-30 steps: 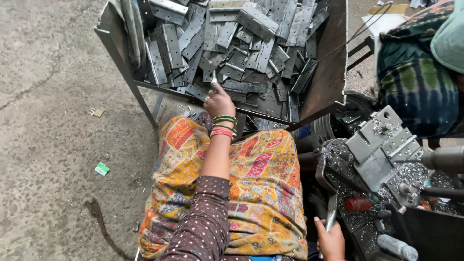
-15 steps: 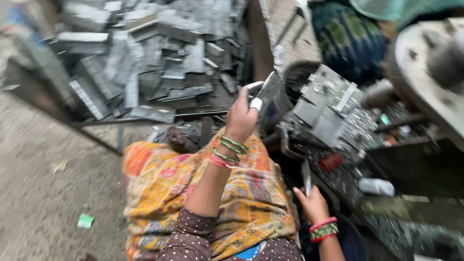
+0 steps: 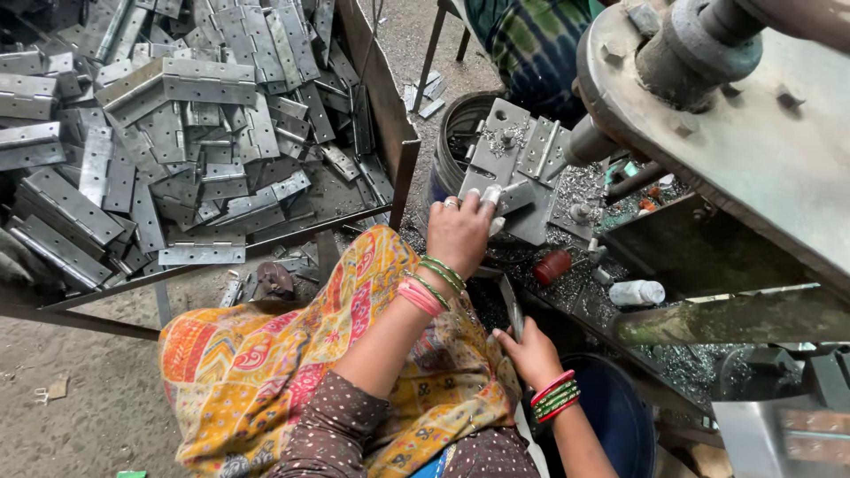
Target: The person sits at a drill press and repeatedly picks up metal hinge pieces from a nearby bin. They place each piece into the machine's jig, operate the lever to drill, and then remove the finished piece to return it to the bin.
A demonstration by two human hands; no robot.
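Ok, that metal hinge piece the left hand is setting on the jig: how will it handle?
The hinge piece looks like rigid flat steel, so probably stiff and heavy for its size. Its bare shiny surface may be slippery, and the edges possibly sharp. The left hand pins it with fingertips; being flat, it shouldn't roll.

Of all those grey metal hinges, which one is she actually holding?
The hinge under her left hand, pressed onto the machine's grey fixture. It sits apart from the heap in the tray; her right hand grips a thin lever instead.
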